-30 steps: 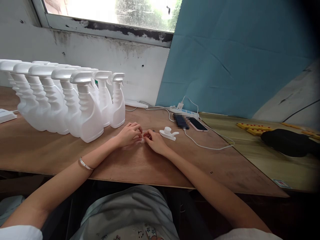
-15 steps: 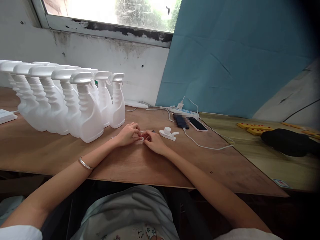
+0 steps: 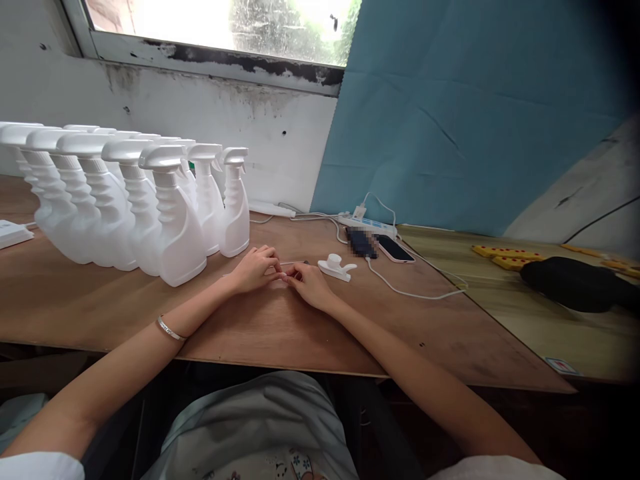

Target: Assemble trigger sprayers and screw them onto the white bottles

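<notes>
My left hand [image 3: 256, 269] and my right hand [image 3: 311, 287] meet low over the brown table, fingertips almost touching. Both pinch a small white piece [image 3: 283, 276], mostly covered by the fingers, so its exact kind does not show. Just behind the fingers runs a thin pale line, perhaps a tube, with a small dark tip [image 3: 307, 263] by my right hand. To the right of that hand lies a white trigger spray head [image 3: 337, 268] on its side. White spray bottles [image 3: 181, 240] with their heads on stand upright in rows left of my left hand.
A dark phone [image 3: 361, 242] and a pink-edged phone [image 3: 395, 249] lie at the back right, near a power strip [image 3: 373, 225]. A white cable [image 3: 410, 293] loops over the table [image 3: 300, 340]. Yellow strips [image 3: 507, 253] and a black object [image 3: 575, 283] lie farther right.
The fingers of my right hand have shifted slightly over the small white piece, which shows less now. The bottles and spray head have stayed in place.
</notes>
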A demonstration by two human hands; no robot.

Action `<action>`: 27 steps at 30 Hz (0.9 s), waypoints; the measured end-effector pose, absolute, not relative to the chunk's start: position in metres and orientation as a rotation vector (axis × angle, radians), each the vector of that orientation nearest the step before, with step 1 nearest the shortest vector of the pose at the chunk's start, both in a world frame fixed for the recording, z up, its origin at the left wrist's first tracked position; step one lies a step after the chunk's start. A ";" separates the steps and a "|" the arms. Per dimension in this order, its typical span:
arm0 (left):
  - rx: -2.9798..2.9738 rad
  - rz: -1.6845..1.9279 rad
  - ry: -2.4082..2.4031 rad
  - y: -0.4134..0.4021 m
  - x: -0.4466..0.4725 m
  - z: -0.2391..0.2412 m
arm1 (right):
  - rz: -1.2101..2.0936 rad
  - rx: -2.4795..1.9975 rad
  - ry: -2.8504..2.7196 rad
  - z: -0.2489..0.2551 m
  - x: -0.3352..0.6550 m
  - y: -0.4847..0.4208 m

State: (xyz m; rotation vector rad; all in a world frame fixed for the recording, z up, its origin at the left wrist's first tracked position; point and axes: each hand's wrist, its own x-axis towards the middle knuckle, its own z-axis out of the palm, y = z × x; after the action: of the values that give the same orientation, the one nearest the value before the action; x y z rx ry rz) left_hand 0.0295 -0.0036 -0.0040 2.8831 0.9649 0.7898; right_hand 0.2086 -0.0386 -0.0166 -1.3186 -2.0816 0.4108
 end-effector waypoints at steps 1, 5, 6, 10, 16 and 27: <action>2.891 0.782 0.979 -0.004 0.029 -0.004 | 0.400 -1.323 -2.088 -0.017 0.209 -0.039; 2.888 0.794 1.021 -0.002 0.029 -0.003 | 0.422 -1.315 -2.107 -0.016 0.209 -0.039; 2.879 0.815 1.023 -0.002 0.028 -0.003 | 0.439 -1.308 -2.113 -0.015 0.208 -0.040; 2.742 1.080 1.071 -0.001 0.027 -0.002 | 0.480 -1.297 -2.156 -0.012 0.207 -0.042; 2.490 1.365 1.179 -0.007 0.026 0.007 | 0.483 -1.208 -2.242 -0.011 0.206 -0.046; 2.556 1.273 1.203 -0.006 0.026 0.002 | 0.544 -1.098 -2.219 -0.012 0.207 -0.044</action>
State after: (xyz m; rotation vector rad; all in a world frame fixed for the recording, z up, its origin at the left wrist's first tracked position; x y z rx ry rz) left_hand 0.0264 -0.0055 0.0016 2.5557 1.2028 1.2727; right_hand 0.2066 -0.0440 -0.0117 -1.0983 -2.2189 0.5443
